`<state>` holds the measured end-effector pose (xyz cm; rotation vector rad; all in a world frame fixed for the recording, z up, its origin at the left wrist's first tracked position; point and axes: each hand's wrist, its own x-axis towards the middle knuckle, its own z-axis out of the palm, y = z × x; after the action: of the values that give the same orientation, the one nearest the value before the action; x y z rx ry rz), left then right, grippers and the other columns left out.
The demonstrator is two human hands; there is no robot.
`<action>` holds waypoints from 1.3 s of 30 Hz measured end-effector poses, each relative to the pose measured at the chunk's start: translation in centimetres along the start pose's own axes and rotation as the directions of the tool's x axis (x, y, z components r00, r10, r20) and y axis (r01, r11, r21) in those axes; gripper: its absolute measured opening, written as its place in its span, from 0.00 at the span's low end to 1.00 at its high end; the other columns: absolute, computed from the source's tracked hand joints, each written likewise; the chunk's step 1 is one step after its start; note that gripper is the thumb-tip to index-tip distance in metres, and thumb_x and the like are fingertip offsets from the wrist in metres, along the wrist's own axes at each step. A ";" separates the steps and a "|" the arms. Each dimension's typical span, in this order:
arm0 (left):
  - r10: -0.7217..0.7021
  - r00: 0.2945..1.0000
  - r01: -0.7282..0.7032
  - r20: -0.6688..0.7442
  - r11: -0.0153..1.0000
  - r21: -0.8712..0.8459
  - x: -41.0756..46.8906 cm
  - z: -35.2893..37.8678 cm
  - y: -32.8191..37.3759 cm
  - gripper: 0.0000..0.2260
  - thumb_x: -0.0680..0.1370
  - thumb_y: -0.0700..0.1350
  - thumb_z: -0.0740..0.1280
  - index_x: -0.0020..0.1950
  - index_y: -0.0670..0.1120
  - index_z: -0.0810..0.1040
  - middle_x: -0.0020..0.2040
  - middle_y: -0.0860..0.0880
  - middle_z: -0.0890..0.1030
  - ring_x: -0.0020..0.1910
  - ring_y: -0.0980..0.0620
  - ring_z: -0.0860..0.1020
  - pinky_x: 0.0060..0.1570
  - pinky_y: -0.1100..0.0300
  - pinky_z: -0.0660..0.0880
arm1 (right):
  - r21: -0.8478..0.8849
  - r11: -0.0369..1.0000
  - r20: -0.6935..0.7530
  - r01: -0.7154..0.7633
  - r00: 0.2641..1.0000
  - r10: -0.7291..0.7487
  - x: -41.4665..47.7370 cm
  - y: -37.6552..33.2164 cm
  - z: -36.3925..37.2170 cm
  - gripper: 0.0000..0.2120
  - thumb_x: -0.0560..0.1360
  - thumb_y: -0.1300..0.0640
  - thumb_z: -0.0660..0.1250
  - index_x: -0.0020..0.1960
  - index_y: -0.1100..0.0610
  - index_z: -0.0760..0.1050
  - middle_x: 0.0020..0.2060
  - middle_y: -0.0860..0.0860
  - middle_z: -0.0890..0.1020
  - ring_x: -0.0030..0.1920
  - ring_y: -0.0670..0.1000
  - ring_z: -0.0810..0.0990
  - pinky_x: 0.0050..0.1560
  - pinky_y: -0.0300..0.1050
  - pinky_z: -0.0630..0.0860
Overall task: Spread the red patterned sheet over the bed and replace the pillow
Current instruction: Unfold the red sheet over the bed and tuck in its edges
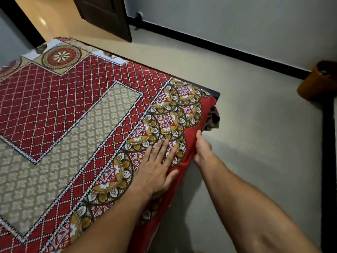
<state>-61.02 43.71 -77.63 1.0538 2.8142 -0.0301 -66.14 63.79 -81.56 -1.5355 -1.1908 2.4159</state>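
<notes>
My left hand (156, 166) lies flat on the red patterned cloth sheet (73, 110). Just beside it, my right hand (202, 150) pinches the sheet's hanging edge. A round brown bin (317, 83) stands far off to the right.

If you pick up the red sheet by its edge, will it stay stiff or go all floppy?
Probably floppy: the red sheet hangs over the edge and bunches at the corner. Likely slippery too: its plain border looks shiny. Probably light, lying thin under the flat left hand.
</notes>
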 end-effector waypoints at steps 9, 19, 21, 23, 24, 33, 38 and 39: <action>-0.010 1.000 0.011 0.018 0.999 -0.031 1.6 0.3 0.8 0.31 0.82 0.64 0.44 0.81 0.50 0.47 0.81 0.41 0.45 0.80 0.43 0.42 0.75 0.38 0.47 | -0.195 0.981 -0.280 -0.011 0.959 -0.045 0.7 0.0 0.8 0.10 0.82 0.55 0.63 0.52 0.62 0.77 0.48 0.57 0.78 0.46 0.57 0.81 0.52 0.49 0.78; -0.605 0.795 0.601 0.030 0.781 -0.170 -3.6 -4.9 -7.1 0.34 0.77 0.63 0.29 0.80 0.48 0.37 0.78 0.43 0.35 0.78 0.42 0.35 0.76 0.39 0.42 | -0.857 0.163 0.287 0.489 0.716 -0.636 -8.1 -3.9 10.4 0.25 0.81 0.51 0.56 0.73 0.65 0.67 0.69 0.68 0.70 0.69 0.68 0.68 0.68 0.62 0.65; -0.703 0.708 0.702 0.059 0.693 -0.166 -6.4 -5.7 -9.7 0.34 0.77 0.63 0.28 0.80 0.48 0.36 0.77 0.44 0.32 0.77 0.44 0.31 0.75 0.43 0.34 | -0.783 0.010 0.507 0.622 0.647 -0.569 -9.7 -1.2 14.0 0.23 0.81 0.51 0.58 0.72 0.62 0.70 0.68 0.66 0.73 0.67 0.65 0.71 0.66 0.58 0.68; -0.787 0.613 0.786 0.064 0.600 -0.149 -10.6 -6.1 -12.1 0.32 0.80 0.62 0.36 0.80 0.48 0.38 0.77 0.46 0.31 0.77 0.45 0.31 0.75 0.45 0.33 | -0.646 -0.118 0.713 0.754 0.542 -0.445 -12.3 2.8 17.6 0.19 0.81 0.53 0.60 0.69 0.60 0.73 0.65 0.64 0.75 0.63 0.64 0.74 0.63 0.56 0.70; -0.817 0.572 0.816 0.071 0.560 -0.144 -13.2 -5.8 -13.3 0.31 0.82 0.61 0.39 0.81 0.48 0.39 0.77 0.47 0.32 0.77 0.45 0.31 0.76 0.45 0.35 | -0.577 -0.159 0.791 0.801 0.499 -0.355 -14.0 5.2 19.2 0.18 0.81 0.53 0.60 0.68 0.58 0.73 0.64 0.62 0.76 0.61 0.62 0.75 0.62 0.56 0.71; -0.947 0.321 0.932 -0.001 0.316 -0.179 -32.9 -1.7 -22.6 0.30 0.81 0.58 0.39 0.82 0.49 0.48 0.82 0.48 0.45 0.80 0.48 0.39 0.77 0.46 0.41 | -0.136 -0.469 0.922 0.873 0.285 0.263 -24.3 25.3 29.6 0.29 0.84 0.40 0.46 0.80 0.53 0.58 0.82 0.54 0.53 0.80 0.57 0.52 0.79 0.59 0.53; -0.980 0.146 0.925 -0.138 0.185 -0.333 -42.5 -0.7 -27.8 0.28 0.83 0.56 0.43 0.81 0.48 0.56 0.81 0.49 0.55 0.80 0.49 0.49 0.77 0.46 0.51 | 0.037 -0.570 0.874 0.821 0.250 0.416 -31.3 38.3 31.6 0.33 0.82 0.36 0.40 0.83 0.49 0.46 0.82 0.53 0.42 0.81 0.58 0.39 0.78 0.63 0.38; -0.980 0.127 0.921 -0.156 0.175 -0.349 -44.2 -0.6 -29.2 0.27 0.83 0.56 0.44 0.81 0.48 0.56 0.81 0.49 0.55 0.80 0.49 0.48 0.77 0.46 0.53 | 0.088 -0.581 0.864 0.809 0.227 0.448 -33.0 41.1 31.7 0.33 0.82 0.35 0.38 0.82 0.49 0.42 0.81 0.52 0.39 0.80 0.58 0.35 0.77 0.64 0.35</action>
<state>-47.27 -7.12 -71.91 -1.1277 3.1120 0.2956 -60.00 2.93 -75.20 1.3737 -3.1948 0.1979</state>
